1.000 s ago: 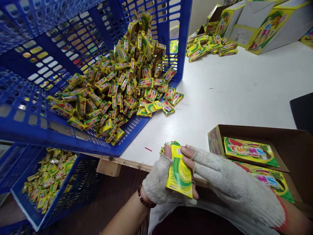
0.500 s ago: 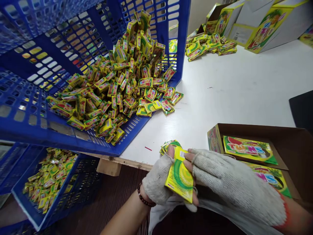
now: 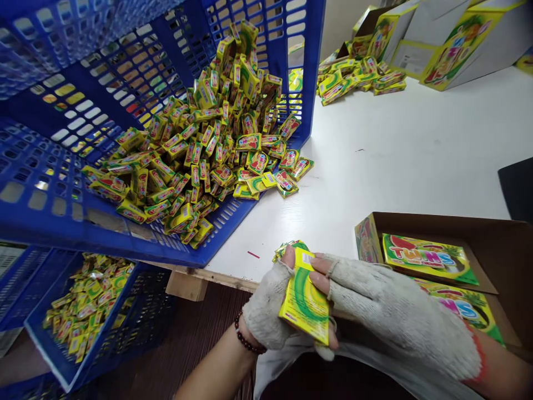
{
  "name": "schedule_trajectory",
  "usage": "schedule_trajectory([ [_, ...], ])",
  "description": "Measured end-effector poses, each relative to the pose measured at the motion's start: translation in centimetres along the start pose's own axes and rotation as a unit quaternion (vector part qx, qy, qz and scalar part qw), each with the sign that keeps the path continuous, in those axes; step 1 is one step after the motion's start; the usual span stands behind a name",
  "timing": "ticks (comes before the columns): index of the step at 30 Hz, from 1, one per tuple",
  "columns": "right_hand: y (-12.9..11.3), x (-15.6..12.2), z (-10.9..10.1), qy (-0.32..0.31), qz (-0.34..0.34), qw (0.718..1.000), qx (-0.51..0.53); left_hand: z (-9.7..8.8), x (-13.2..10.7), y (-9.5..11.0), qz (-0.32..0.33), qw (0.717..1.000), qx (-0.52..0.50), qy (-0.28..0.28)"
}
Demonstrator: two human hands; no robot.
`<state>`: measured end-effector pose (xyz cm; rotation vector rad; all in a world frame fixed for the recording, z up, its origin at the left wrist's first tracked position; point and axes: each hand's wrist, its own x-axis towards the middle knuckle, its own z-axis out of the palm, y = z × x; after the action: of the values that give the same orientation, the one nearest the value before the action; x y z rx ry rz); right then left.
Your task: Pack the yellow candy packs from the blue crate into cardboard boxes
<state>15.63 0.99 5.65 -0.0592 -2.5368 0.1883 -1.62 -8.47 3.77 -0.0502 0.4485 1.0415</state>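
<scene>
Between my gloved hands, above the table's front edge, is a flat yellow-and-green box [image 3: 307, 297] with a small barcode label at its far end. My left hand [image 3: 272, 308] grips its left side, thumb near the label. On the right side, the fingers of my right hand [image 3: 366, 300] press against the box; its underside is hidden. Both gloves are white knit with bare fingertips. Just beyond the box, partly covered, lie a few small candy packs [image 3: 297, 243].
A tilted blue crate [image 3: 183, 253] spills many small packs [image 3: 220, 150] onto the white table [image 3: 395, 150]. An open brown carton [image 3: 433, 221] at right holds larger boxes [image 3: 428, 256]. More packs [image 3: 358, 75] and display cartons [image 3: 462, 47] stand behind. Another crate [image 3: 62, 361] sits lower left.
Hardly anything differs: my hands keep hold of the same box, which has tilted slightly. The whole view has shifted a little.
</scene>
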Motion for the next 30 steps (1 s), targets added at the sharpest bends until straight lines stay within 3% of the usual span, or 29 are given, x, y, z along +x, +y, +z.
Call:
schedule_trajectory([
  [2,0.1,0.0,-0.3,-0.004,-0.005,1.000,0.009,-0.3,-0.3,0.2,-0.028,0.999,0.006,-0.019],
  [8,-0.4,0.5,-0.7,-0.029,-0.004,0.999,-0.020,-0.8,-0.7,0.5,-0.026,1.000,0.000,-0.014],
  [12,-0.9,0.8,-0.3,-0.021,0.005,0.999,-0.026,-0.1,-0.3,-0.2,-0.012,0.999,0.033,0.002],
  [17,-1.1,0.5,0.7,0.016,0.023,0.999,-0.023,2.5,0.4,-1.6,0.167,0.976,-0.004,0.141],
  [19,-1.0,0.0,1.1,0.026,0.022,0.999,0.008,3.0,0.3,-1.6,0.189,0.969,-0.014,0.160],
  [23,-0.4,-0.8,1.4,0.045,0.032,0.994,0.096,2.1,-0.2,-0.7,0.108,0.991,-0.018,0.080],
  [26,0.1,-0.5,1.0,0.048,0.034,0.993,0.101,0.8,-0.2,-0.4,0.035,0.999,-0.012,0.010],
  [30,0.6,0.3,0.2,0.050,0.039,0.991,0.118,0.3,0.1,-0.6,0.027,0.999,-0.018,-0.018],
])
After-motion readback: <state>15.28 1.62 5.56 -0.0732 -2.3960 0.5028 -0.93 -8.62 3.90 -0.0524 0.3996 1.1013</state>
